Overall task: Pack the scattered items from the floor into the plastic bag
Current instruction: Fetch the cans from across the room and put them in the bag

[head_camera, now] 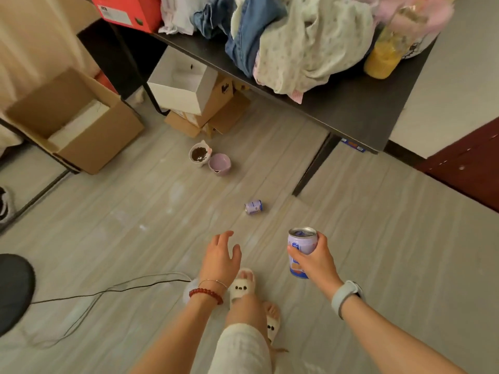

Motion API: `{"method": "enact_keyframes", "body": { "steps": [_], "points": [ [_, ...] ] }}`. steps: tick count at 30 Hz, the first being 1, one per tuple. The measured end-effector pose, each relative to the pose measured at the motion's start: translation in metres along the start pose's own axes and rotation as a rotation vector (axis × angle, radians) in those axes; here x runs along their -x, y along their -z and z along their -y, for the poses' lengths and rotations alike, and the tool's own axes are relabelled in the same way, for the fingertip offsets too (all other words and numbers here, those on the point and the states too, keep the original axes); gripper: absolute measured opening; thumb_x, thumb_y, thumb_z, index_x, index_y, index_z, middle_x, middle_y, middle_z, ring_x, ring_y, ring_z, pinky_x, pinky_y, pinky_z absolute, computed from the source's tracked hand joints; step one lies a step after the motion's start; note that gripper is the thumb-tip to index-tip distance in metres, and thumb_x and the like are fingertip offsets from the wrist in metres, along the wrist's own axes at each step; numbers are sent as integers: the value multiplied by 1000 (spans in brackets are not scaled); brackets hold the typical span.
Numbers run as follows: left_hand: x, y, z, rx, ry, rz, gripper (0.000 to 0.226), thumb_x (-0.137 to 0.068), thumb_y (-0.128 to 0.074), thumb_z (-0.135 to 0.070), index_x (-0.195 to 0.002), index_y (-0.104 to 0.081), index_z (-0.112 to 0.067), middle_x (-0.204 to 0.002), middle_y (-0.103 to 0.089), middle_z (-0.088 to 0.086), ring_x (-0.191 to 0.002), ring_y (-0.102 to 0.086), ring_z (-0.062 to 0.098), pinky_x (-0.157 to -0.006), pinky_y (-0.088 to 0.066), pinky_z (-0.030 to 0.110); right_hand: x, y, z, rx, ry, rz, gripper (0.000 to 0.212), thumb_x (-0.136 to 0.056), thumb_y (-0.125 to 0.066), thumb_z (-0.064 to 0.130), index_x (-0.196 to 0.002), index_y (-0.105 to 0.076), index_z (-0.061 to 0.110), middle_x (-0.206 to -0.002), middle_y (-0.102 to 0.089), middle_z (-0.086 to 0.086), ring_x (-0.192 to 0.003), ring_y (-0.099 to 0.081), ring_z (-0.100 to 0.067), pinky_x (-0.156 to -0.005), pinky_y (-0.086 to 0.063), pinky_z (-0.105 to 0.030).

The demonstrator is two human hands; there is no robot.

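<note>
Your single head-worn, wide-angle camera looks forward and steeply down from standing height. Your forearms enter from the bottom edge, with both hands, left hand and right hand, close beneath the lens. The floor fills the middle ground; the table crosses the upper right, its edges bowed by the lens.

held can: print unreadable | floor can: print unreadable | red box label: unreadable

Left hand: empty, palm down, fingers spread.
Right hand: fingers wrapped round an upright can.
</note>
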State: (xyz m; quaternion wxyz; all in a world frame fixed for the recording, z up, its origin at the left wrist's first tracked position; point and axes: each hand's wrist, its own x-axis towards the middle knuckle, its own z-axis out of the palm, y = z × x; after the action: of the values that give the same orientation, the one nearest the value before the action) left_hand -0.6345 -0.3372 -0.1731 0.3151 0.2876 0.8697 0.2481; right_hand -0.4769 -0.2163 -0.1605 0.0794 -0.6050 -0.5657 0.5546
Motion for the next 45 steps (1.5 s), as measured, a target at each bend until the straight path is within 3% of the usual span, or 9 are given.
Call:
{"method": "enact_keyframes", "body": {
  "steps": [9, 17, 23, 25, 27, 31, 39, 42, 45],
  "points": [
    [-207, -38, 48, -49, 120, 31, 44, -92, -44, -24, -133, -38, -11, -135, -43, 10, -121, -45, 26, -97, -41, 34, -212, -81, 20, 153, -27, 97, 57, -70, -76, 23, -113, -39, 25, -115, -53, -4, -94, -60, -20, -82, -55, -44],
    [-392, -216, 164, -120, 304, 207, 50, -92, -43, -30, -137, -30, -15, -140, -36, 9, -126, -35, 30, -100, -38, 40, -440, -185, -85, 284, 10, 111, 60, -75, -74, 18, -123, -39, 13, -110, -53, -2, -90, -54, -17, -78, -43, -26],
    [-485, -367, 216, -310, 48, 392, 79, -83, -57, -37, -144, -9, -23, -156, -5, 3, -143, -2, 30, -112, -15, 52, -558, -230, -174, 498, 81, 63, 69, -73, -75, 28, -129, -37, 13, -123, -54, -8, -107, -55, -25, -84, -43, -28],
    [-501, -397, 230, -462, -63, 279, 81, -66, -73, -37, -137, -34, -29, -143, -40, 6, -133, -35, 29, -107, -30, 53, -578, -236, -189, 578, 96, 71, 73, -72, -74, 30, -131, -35, 14, -124, -53, -9, -109, -54, -26, -84, -43, -29],
    [-511, -403, 234, -462, -36, 163, 62, -51, -81, -34, -110, -61, -31, -98, -68, 1, -93, -64, 23, -89, -49, 40, -591, -240, -196, 657, 128, 91, 74, -71, -76, 31, -131, -35, 14, -123, -54, -9, -108, -55, -27, -87, -46, -33],
    [-495, -385, 240, -95, 297, 191, 65, -78, -61, -33, -133, -30, -14, -122, -48, 10, -111, -46, 30, -91, -37, 36, -584, -248, -177, 717, 133, 120, 74, -69, -76, 31, -129, -36, 14, -121, -54, -10, -108, -55, -30, -92, -47, -40],
    [-365, -175, 236, 570, 777, -420, 53, -67, -71, -28, -113, -46, -15, -106, -58, 3, -96, -57, 25, -75, -48, 34, -448, -312, -34, 700, 266, 453, 66, -69, -76, 28, -123, -39, 18, -116, -55, -6, -103, -56, -24, -87, -48, -35],
    [-320, -75, 230, 689, 868, -577, 59, -64, -72, -28, -114, -42, -18, -104, -58, -2, -86, -59, 19, -73, -47, 29, -374, -345, 38, 674, 336, 573, 70, -71, -75, 27, -128, -36, 16, -120, -53, -5, -103, -53, -20, -87, -43, -30],
    [-271, 23, 223, 761, 857, -725, 68, -60, -73, -34, -116, -38, -20, -107, -59, -1, -89, -63, 21, -79, -53, 39, -296, -377, 111, 637, 409, 682, 81, -73, -75, 27, -137, -28, 14, -125, -48, -1, -114, -48, -19, -91, -38, -27]
  ]
}}
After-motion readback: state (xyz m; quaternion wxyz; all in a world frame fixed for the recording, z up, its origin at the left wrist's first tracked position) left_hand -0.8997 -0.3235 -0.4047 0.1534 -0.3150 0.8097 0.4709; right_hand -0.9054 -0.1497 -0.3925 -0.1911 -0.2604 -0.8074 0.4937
